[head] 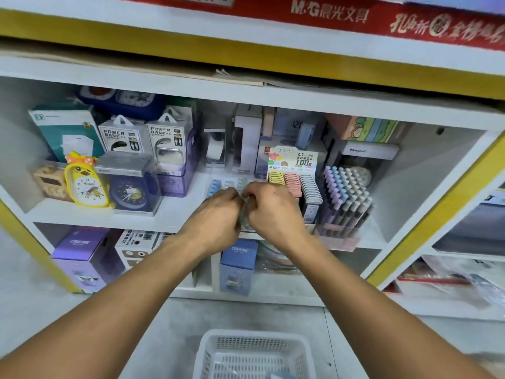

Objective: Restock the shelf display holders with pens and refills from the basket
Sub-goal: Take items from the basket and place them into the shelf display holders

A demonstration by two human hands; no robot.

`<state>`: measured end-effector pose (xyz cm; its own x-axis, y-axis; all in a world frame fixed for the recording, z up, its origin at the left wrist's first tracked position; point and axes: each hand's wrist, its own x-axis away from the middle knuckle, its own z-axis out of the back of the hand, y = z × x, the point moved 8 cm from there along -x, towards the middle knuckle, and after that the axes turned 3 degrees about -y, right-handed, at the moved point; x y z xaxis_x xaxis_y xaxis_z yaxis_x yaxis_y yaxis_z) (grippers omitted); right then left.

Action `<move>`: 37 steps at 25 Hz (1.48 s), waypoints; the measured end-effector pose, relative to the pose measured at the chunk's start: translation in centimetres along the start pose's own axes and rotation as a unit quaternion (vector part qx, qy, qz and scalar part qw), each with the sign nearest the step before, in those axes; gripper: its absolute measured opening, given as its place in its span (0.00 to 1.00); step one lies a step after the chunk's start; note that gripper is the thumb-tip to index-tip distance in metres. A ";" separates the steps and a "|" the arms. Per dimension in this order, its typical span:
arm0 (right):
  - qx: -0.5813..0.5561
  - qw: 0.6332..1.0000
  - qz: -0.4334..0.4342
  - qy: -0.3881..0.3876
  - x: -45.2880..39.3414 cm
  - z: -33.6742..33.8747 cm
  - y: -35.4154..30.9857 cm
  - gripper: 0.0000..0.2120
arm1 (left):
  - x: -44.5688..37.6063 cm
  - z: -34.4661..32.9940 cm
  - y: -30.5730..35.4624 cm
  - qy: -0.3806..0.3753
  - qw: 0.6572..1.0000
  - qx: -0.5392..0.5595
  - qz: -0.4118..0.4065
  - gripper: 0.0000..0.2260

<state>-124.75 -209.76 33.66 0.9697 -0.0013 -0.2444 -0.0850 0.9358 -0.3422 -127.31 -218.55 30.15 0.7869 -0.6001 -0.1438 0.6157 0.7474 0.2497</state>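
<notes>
Now your hands (244, 207) pinch a small clear packet (244, 214) together; yanking it open could scatter refills across the shelf (175, 214).

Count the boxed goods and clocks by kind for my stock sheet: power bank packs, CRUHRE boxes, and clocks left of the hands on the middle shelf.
Power bank packs: 2
CRUHRE boxes: 2
Clocks left of the hands: 2, the yellow duck clock and the dark blue clock
Total: 6
</notes>
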 end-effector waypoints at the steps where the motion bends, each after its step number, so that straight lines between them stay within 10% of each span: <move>1: -0.022 1.000 -0.010 0.002 1.9 0.0 0.7 0.14 | 0.4 -0.1 0.4 0.003 1.000 -0.002 0.003 0.15; 5: -0.051 0.996 -0.056 -0.045 8.0 -3.1 3.9 0.15 | 2.3 -2.9 2.8 -0.037 0.999 -0.019 -0.006 0.13; 11: -0.052 0.954 -0.093 -0.281 16.2 -13.6 9.8 0.14 | 8.4 -16.1 4.9 -0.374 0.925 -0.066 -0.023 0.17; 15: -0.046 0.918 -0.148 -0.365 21.3 -20.0 14.5 0.13 | 11.5 -22.9 3.8 -0.448 0.892 0.009 0.064 0.07; 27: 0.057 0.877 -0.196 -0.436 29.4 -33.2 20.0 0.16 | 19.7 -41.2 3.4 -0.471 0.833 0.183 0.227 0.08; 37: 0.106 0.865 -0.236 -0.430 29.2 -36.9 21.1 0.14 | 20.1 -45.8 3.4 -0.335 0.823 0.220 0.402 0.04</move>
<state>-106.67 -203.08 -14.14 0.7043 -0.2231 0.6740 0.3228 0.9462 -0.0241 -107.45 -215.03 -15.78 0.6425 -0.0943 0.7605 -0.2838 0.8925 0.3505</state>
